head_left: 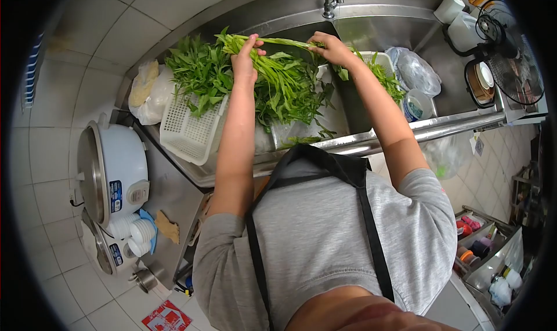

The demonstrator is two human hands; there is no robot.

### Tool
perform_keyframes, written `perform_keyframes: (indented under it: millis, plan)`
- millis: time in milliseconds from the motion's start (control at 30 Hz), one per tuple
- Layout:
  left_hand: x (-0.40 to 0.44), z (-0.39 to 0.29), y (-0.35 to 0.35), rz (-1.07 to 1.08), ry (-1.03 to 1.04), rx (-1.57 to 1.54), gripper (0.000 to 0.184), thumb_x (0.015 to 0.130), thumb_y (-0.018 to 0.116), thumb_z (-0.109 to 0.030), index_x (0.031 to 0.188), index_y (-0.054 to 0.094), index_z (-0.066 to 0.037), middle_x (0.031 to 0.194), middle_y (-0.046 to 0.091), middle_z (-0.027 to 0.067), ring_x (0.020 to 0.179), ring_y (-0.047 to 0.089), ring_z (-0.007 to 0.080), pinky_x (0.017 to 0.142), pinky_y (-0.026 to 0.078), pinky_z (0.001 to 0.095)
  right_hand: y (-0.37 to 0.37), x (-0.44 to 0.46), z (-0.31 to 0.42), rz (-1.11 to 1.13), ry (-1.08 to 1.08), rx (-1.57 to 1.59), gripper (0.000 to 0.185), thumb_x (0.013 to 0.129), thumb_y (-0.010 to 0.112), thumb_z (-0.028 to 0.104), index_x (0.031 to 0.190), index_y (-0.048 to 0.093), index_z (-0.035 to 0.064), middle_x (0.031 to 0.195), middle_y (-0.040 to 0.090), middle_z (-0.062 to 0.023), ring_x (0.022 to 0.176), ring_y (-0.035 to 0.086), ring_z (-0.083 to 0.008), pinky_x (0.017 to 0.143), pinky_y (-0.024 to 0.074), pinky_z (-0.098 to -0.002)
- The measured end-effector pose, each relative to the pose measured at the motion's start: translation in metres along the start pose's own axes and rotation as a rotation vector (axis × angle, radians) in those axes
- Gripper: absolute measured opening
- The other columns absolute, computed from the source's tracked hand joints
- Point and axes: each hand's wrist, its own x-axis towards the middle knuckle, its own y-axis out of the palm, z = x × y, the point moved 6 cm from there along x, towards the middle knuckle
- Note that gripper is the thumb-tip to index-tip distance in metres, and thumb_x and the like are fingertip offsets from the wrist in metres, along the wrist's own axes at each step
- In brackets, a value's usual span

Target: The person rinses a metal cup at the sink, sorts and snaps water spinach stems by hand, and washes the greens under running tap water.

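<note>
My left hand (246,59) is closed around pale green stems near the top of a heap of long-leaved greens (284,90). A stem of greens (281,40) stretches across from it to my right hand (332,49), whose fingers pinch its other end over the sink. More leafy greens (197,70) are piled in a white perforated basket (187,131) at the left. Beyond my right forearm, another white basket (380,58) holds cut greens (387,80). Loose leaves lie by the sink's front edge.
A faucet (332,3) rises behind the steel sink (371,32). To its right are a plastic bag (419,73), a tub (416,106) and a black fan (510,52). A large rice cooker (125,171) and stacked white bowls (139,235) stand at the left.
</note>
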Motion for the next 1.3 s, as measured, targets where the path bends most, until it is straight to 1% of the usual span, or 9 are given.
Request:
perform_keyframes:
  millis: [300,400,567,633,833,933,1033,1167,1300]
  plan:
    - [-0.004,0.004,-0.004,0.015,-0.025,0.009,0.023,0.081,0.061,-0.017,0.092,0.058,0.002,0.075,0.055,0.0077,0.056,0.047,0.0118,0.057,0.046,0.0273,0.012,0.008,-0.010,-0.157,0.009,0.123,0.020,0.077,0.060,0.015,0.093,0.057,0.0033,0.086,0.057,-0.0124,0.082,0.055,-0.0318,0.071,0.0425,-0.0354]
    - [-0.001,0.006,-0.007,-0.018,-0.001,-0.018,0.021,0.079,0.062,-0.017,0.089,0.059,0.002,0.076,0.059,0.0093,0.056,0.051,0.0145,0.053,0.044,0.0247,0.028,0.007,-0.008,0.058,0.021,0.027,0.018,0.077,0.061,0.014,0.088,0.058,0.0006,0.076,0.052,-0.0105,0.073,0.053,-0.0205,0.067,0.0401,-0.0309]
    - [-0.002,0.012,-0.013,0.003,-0.037,0.035,0.018,0.079,0.061,-0.015,0.090,0.060,0.000,0.086,0.060,0.0097,0.066,0.056,0.0152,0.052,0.045,0.0259,0.026,0.004,-0.029,-0.021,0.106,0.233,0.014,0.078,0.061,0.014,0.086,0.060,0.0021,0.071,0.054,-0.0036,0.065,0.050,-0.0124,0.062,0.0395,-0.0269]
    - [-0.003,0.018,-0.012,0.008,-0.015,0.043,0.019,0.079,0.061,-0.014,0.091,0.059,0.000,0.088,0.060,0.0096,0.070,0.057,0.0157,0.052,0.046,0.0261,0.028,-0.004,-0.055,-0.136,0.493,0.667,0.014,0.077,0.064,0.018,0.085,0.064,0.0066,0.066,0.056,-0.0029,0.054,0.048,-0.0127,0.052,0.0376,-0.0268]
    - [-0.011,0.023,0.000,-0.024,0.049,-0.015,0.021,0.079,0.062,-0.014,0.093,0.057,0.001,0.091,0.060,0.0093,0.076,0.059,0.0162,0.052,0.046,0.0260,0.025,-0.019,-0.089,-0.389,0.486,1.479,0.012,0.081,0.057,0.012,0.088,0.059,0.0024,0.067,0.052,-0.0011,0.049,0.043,-0.0100,0.047,0.0399,-0.0260]
    - [-0.005,0.019,-0.004,-0.017,0.030,0.002,0.020,0.078,0.063,-0.014,0.092,0.057,0.000,0.088,0.059,0.0081,0.074,0.059,0.0152,0.052,0.046,0.0258,-0.007,-0.033,-0.098,-0.563,0.549,1.274,0.015,0.084,0.056,0.017,0.091,0.059,0.0044,0.075,0.057,-0.0005,0.051,0.044,-0.0079,0.048,0.0393,-0.0224]
    - [-0.016,0.002,0.022,0.083,0.145,0.135,0.020,0.078,0.064,-0.015,0.090,0.058,0.000,0.085,0.060,0.0072,0.071,0.059,0.0144,0.052,0.044,0.0247,-0.050,-0.024,-0.054,-0.335,0.450,0.598,0.020,0.082,0.058,0.023,0.092,0.062,0.0059,0.079,0.061,-0.0018,0.058,0.050,-0.0072,0.057,0.0432,-0.0215]
    - [-0.018,0.010,0.048,0.197,0.107,0.197,0.019,0.077,0.065,-0.016,0.086,0.059,0.000,0.080,0.061,0.0074,0.068,0.059,0.0134,0.052,0.044,0.0242,-0.038,-0.004,0.021,-0.055,0.137,0.001,0.032,0.077,0.062,0.028,0.102,0.060,0.0078,0.091,0.063,-0.0137,0.084,0.061,-0.0285,0.075,0.0456,-0.0358]
    - [-0.022,0.015,0.058,0.289,0.091,0.093,0.021,0.079,0.063,-0.015,0.091,0.060,0.002,0.078,0.061,0.0089,0.061,0.055,0.0123,0.055,0.045,0.0235,-0.021,-0.010,0.039,0.095,0.162,-0.218,0.029,0.076,0.061,0.026,0.099,0.060,0.0080,0.086,0.062,-0.0173,0.082,0.058,-0.0338,0.073,0.0453,-0.0392]
